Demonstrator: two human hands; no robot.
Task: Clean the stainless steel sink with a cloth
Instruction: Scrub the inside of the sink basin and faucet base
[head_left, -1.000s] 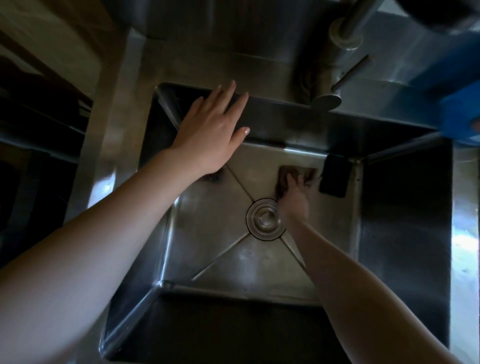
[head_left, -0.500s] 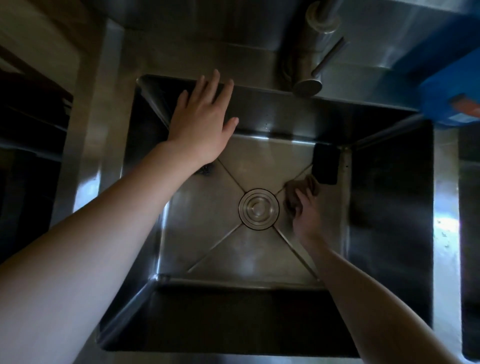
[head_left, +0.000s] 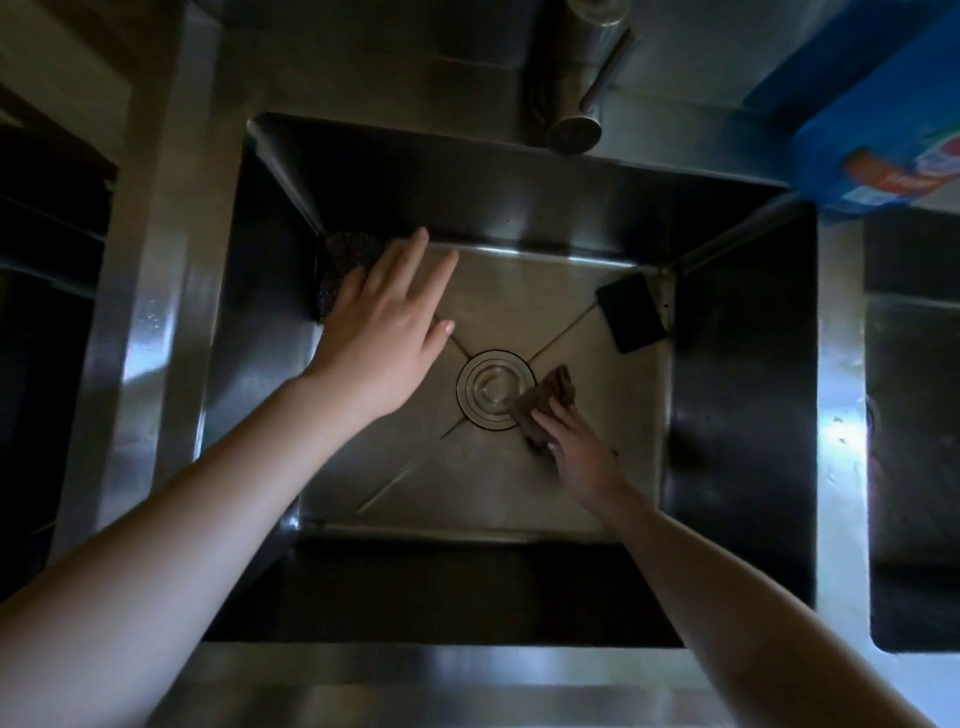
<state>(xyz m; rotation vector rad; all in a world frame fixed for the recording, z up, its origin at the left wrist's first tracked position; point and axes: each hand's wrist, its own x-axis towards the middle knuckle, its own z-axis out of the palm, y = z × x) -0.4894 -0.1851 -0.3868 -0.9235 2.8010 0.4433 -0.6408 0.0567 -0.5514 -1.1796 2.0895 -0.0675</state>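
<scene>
Stainless steel on all sides: the sink (head_left: 743, 374) is a deep square basin with dark walls and a paler floor creased by four diagonal folds that run down to the round drain (head_left: 493, 387) at the centre. The cloth (head_left: 550, 400), a small brownish rag, lies bunched on the floor at the drain's right edge, just overlapping its rim. The right grip (head_left: 576, 452) is down inside the basin, its fingers laid out over the near part of the cloth and pressing it to the steel rather than clenched round it. The left grip (head_left: 384, 332) is released, fingers straight and slightly spread. It is held over the far-left part of the basin, and whether it touches the steel I cannot tell. Partly hidden behind it, a dark speckled scourer (head_left: 343, 260) sits in the far-left corner. A black sponge (head_left: 631, 312) lies tilted in the far-right corner, well apart from the cloth. The faucet (head_left: 576, 124) stands at the back rim with its spout over the far wall. A blue package (head_left: 872, 130) rests on the desk at the far right, and a second basin (head_left: 914, 415) lies beside the sink on that side.
</scene>
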